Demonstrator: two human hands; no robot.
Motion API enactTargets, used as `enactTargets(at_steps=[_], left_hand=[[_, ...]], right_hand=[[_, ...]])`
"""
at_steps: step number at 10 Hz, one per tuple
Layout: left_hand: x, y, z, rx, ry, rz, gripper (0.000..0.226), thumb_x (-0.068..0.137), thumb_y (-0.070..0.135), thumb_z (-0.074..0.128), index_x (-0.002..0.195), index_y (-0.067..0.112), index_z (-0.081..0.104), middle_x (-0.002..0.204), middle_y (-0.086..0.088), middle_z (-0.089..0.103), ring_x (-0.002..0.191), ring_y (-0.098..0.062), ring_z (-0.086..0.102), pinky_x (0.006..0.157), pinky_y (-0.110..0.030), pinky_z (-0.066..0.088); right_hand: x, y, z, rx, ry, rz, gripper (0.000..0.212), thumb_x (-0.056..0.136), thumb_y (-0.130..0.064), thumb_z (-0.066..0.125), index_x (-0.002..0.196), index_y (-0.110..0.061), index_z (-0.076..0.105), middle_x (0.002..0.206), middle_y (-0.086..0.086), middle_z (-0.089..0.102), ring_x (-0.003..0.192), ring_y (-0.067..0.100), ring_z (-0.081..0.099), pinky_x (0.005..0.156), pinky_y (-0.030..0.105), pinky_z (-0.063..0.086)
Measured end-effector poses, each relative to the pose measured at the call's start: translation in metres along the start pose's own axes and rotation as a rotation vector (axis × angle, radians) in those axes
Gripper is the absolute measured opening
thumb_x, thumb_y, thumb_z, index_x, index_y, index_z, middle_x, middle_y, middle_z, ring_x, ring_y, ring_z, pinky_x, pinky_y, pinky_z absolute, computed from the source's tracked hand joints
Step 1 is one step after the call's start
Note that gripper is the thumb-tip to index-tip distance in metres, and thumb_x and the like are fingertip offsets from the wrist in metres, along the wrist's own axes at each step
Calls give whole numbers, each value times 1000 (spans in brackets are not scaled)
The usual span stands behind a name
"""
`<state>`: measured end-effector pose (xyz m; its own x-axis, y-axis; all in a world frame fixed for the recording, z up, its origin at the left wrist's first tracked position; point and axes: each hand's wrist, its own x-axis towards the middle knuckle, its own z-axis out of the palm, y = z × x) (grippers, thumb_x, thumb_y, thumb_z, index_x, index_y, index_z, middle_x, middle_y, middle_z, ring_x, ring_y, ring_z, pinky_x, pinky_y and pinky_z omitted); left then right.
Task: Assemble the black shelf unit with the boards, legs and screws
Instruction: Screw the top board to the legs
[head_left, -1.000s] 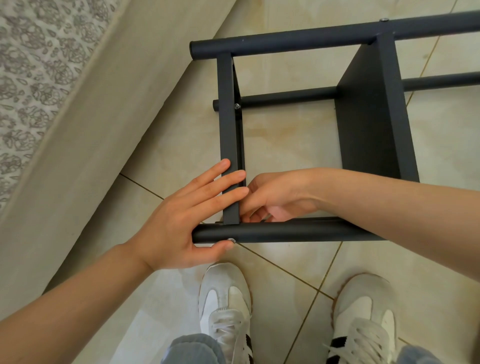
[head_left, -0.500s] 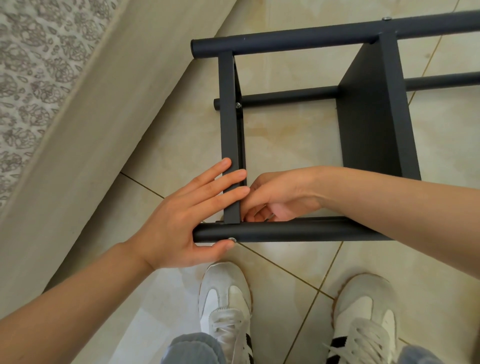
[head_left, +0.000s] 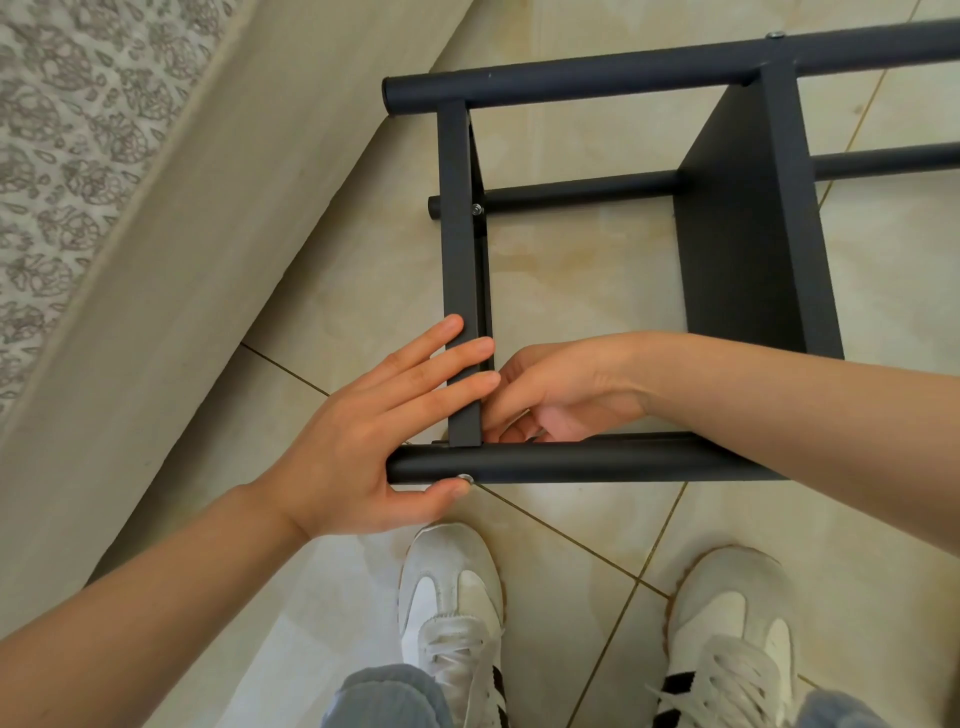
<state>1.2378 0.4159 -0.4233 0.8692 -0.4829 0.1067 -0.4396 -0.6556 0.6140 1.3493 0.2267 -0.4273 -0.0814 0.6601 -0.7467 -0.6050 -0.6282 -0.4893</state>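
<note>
Black metal shelf unit (head_left: 613, 270) lies on its side on the tiled floor (head_left: 571, 270), beside a patterned bedspread (head_left: 78, 130). The left hand (head_left: 374, 431) lies flat and open, fingers spread across the end board (head_left: 462, 270), thumb under the near leg (head_left: 545, 461) by a screw (head_left: 464, 478). Just right of that board, the right hand (head_left: 556, 389) curls inside the frame; what its fingertips pinch cannot be told. White sneakers (head_left: 452, 597) stand below.

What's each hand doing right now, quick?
Left hand: open, fingers flat on the black end board, thumb under the round black leg.
Right hand: curled; contents hidden.
</note>
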Motion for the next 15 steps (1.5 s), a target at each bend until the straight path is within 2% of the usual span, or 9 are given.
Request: enactTargets(at_steps=[1, 3, 4, 7, 9, 11, 12, 14, 15], left_hand=[[0, 0, 0, -2, 3, 1, 65, 88, 35, 67, 141, 5, 48, 155, -13, 42, 151, -33, 26, 121, -42, 29], [0, 0, 0, -2, 4, 0, 66, 86, 34, 68, 142, 5, 48, 155, -12, 42, 151, -33, 26, 121, -42, 29], [0, 0, 0, 2, -1, -5, 66, 87, 35, 68, 142, 5, 48, 155, -12, 42, 152, -32, 26, 121, -41, 29], [0, 0, 0, 2, -1, -9, 65, 87, 35, 67, 142, 6, 48, 155, -11, 42, 152, -32, 26, 121, -40, 29], [0, 0, 0, 4, -4, -7, 65, 87, 35, 67, 142, 6, 48, 155, -11, 41, 152, -32, 25, 121, -40, 28], [0, 0, 0, 2, 3, -1, 65, 87, 35, 68, 142, 6, 48, 156, -11, 41, 152, -32, 26, 121, -41, 29], [0, 1, 0, 0, 3, -3, 65, 88, 36, 67, 142, 6, 48, 156, -11, 41, 152, -32, 25, 121, -41, 29], [-1, 2, -1, -24, 0, -20, 65, 88, 35, 67, 143, 6, 47, 157, -10, 40, 153, -31, 24, 122, -40, 28], [-2, 6, -1, -41, -5, -57, 68, 87, 31, 68, 146, 8, 44, 160, -8, 37, 153, -29, 22, 122, -41, 27]], right_hand=[[1, 3, 0, 25, -12, -10, 15, 94, -6, 58, 103, -5, 70, 102, 17, 67, 92, 25, 64, 97, 42, 49], [6, 2, 1, -34, 27, 21, 30, 94, -11, 61, 120, 2, 64, 109, 21, 66, 96, 27, 62, 101, 43, 48], [3, 0, 0, -55, 24, 9, 19, 93, -10, 61, 109, -3, 69, 99, 15, 66, 92, 25, 61, 98, 41, 49], [3, 3, -1, -33, -14, -5, 20, 96, -10, 57, 111, -6, 68, 112, 16, 66, 100, 26, 61, 105, 44, 45], [1, -4, 0, -105, 8, 2, 16, 94, -8, 58, 105, -8, 70, 99, 13, 68, 92, 23, 63, 89, 37, 52], [-1, -2, 0, -81, -4, 10, 19, 95, -9, 58, 111, -6, 68, 110, 15, 68, 100, 25, 62, 105, 45, 45], [1, -4, 1, -83, -8, 24, 17, 94, -9, 58, 107, -8, 70, 107, 14, 66, 99, 25, 60, 106, 44, 44], [-4, -9, 4, -151, 41, 8, 15, 93, -8, 60, 103, -6, 71, 95, 13, 66, 86, 21, 63, 90, 38, 52], [-14, -10, 7, -171, 47, -36, 15, 96, -12, 57, 99, -12, 71, 88, 7, 71, 83, 17, 67, 92, 39, 53]])
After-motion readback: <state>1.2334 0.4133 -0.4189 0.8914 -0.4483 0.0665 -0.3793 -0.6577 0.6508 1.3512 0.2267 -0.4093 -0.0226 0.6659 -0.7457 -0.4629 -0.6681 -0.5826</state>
